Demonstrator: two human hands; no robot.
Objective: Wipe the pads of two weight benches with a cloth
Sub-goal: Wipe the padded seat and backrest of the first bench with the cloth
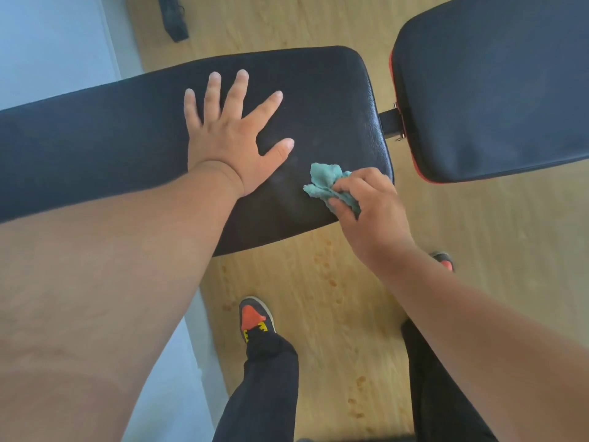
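A long black bench pad (pixel 105 145) runs from the left edge to the middle of the view. My left hand (pixel 232 138) lies flat on it with the fingers spread, holding nothing. My right hand (pixel 369 212) grips a crumpled teal cloth (pixel 328 183) and presses it on the pad's near right corner. A faint damp smear shows on the pad between the two hands. A second black pad (pixel 497 87) with a red edge lies to the right, joined to the first by a black bracket (pixel 390 119).
Light wooden floor (pixel 318 307) lies under the bench, with small brown spots. My legs in dark trousers and orange-and-grey shoes (pixel 255 317) stand close in front of the pad. A black bar (pixel 173 17) lies on the floor at the back. A pale wall is at left.
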